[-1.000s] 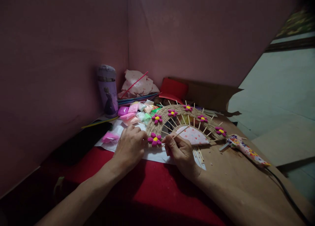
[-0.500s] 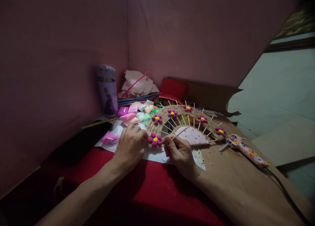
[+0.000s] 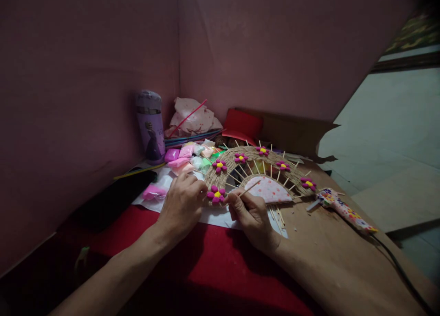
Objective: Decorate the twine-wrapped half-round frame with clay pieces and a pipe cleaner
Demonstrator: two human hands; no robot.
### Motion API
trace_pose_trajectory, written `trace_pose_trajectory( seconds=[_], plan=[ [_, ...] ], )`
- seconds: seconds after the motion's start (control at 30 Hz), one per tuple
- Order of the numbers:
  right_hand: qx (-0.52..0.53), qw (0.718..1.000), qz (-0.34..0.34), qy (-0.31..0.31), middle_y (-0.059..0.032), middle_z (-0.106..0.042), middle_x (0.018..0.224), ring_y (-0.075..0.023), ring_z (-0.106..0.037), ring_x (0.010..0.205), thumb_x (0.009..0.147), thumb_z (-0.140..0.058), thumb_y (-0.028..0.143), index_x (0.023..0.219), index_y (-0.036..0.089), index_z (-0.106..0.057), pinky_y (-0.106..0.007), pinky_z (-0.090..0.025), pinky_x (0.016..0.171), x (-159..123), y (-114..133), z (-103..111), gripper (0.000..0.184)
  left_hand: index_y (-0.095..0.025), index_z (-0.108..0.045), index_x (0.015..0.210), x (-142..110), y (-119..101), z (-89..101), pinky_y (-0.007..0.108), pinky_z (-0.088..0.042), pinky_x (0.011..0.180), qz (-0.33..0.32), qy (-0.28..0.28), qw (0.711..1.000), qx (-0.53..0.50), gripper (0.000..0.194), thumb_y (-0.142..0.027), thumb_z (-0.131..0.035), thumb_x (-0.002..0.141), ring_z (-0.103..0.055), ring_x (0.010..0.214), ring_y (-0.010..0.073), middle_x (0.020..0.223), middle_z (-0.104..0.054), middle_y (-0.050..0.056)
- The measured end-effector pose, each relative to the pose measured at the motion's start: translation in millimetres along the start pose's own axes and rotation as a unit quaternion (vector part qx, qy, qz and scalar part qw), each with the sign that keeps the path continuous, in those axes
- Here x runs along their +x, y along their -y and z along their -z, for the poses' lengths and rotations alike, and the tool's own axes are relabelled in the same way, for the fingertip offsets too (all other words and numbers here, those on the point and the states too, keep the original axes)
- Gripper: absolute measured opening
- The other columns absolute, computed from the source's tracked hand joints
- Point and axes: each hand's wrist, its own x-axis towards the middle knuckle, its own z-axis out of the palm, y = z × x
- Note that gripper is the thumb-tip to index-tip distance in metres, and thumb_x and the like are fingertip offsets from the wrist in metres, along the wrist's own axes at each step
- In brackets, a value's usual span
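Note:
A half-round fan-shaped frame (image 3: 252,154) of coiled twine and thin sticks stands on the table, with purple flowers with yellow centres along its band. Its lower middle is a dotted pale fabric half-circle (image 3: 268,190). My left hand (image 3: 184,203) is closed on the left end of the twine band, beside the lowest flower (image 3: 216,195). Pinched in my right hand (image 3: 252,217) is a thin wooden stick (image 3: 250,189); its lower end is hidden by the fingers, close to that flower.
Bags of coloured clay (image 3: 184,162) lie behind my left hand, near a purple tumbler (image 3: 151,128). A fabric-covered glue gun (image 3: 345,210) with a black cord lies at right on brown board (image 3: 309,242). Loose sticks (image 3: 279,216) rest on white paper. Pink walls stand behind.
My right fingers and the stick have shifted very slightly left. My left hand and the twine frame look almost unmoved.

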Motion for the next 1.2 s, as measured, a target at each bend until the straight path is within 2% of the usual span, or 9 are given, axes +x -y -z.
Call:
trace_pose_trajectory(
  seconds=[0.43, 0.77, 0.97, 1.2],
  plan=[
    [0.001, 0.999, 0.012, 0.036, 0.0040, -0.046, 0.051, -0.0087, -0.043, 0.046, 0.092, -0.047, 0.030, 0.075, 0.017, -0.058, -0.022, -0.036, 0.047, -1.9, -0.9, -0.3, 0.024, -0.016, -0.059, 0.071, -0.7, 1.3, -1.0, 0.041, -0.043, 0.080, -0.023, -0.009, 1.000, -0.006, 0.014, -0.008, -0.053, 0.082, -0.050, 0.090, 0.0232, 0.075, -0.058, 0.005],
    [-0.034, 0.995, 0.073, 0.060, 0.0026, -0.049, 0.054, -0.0094, -0.046, 0.047, 0.092, -0.046, 0.026, 0.079, 0.016, -0.061, -0.021, -0.038, 0.048, -2.3, -0.3, -0.1, 0.022, -0.015, -0.061, 0.075, -1.2, 0.7, -2.5, 0.040, -0.043, 0.077, -0.031, 0.010, 0.999, -0.001, 0.012, -0.011, -0.053, 0.084, -0.050, 0.082, 0.0213, 0.075, -0.059, 0.005],
    [-0.067, 0.986, 0.131, 0.083, -0.0026, -0.060, 0.064, -0.0119, -0.054, 0.057, 0.091, -0.047, 0.021, 0.079, 0.016, -0.061, -0.023, -0.041, 0.056, -2.0, 1.5, -0.3, 0.020, -0.015, -0.061, 0.073, -2.1, -0.2, -2.2, 0.039, -0.043, 0.074, -0.035, 0.019, 0.999, -0.002, 0.011, -0.012, -0.056, 0.083, -0.050, 0.079, 0.0211, 0.074, -0.059, 0.005],
    [-0.080, 0.982, 0.142, 0.098, -0.0047, -0.061, 0.064, -0.0130, -0.055, 0.058, 0.091, -0.048, 0.020, 0.079, 0.013, -0.062, -0.024, -0.041, 0.058, -3.5, -2.6, -0.9, 0.019, -0.015, -0.062, 0.071, -1.8, -2.5, -3.1, 0.038, -0.042, 0.072, -0.041, 0.027, 0.999, -0.008, 0.013, -0.019, -0.058, 0.083, -0.050, 0.076, 0.0214, 0.069, -0.061, 0.005]
  ],
)
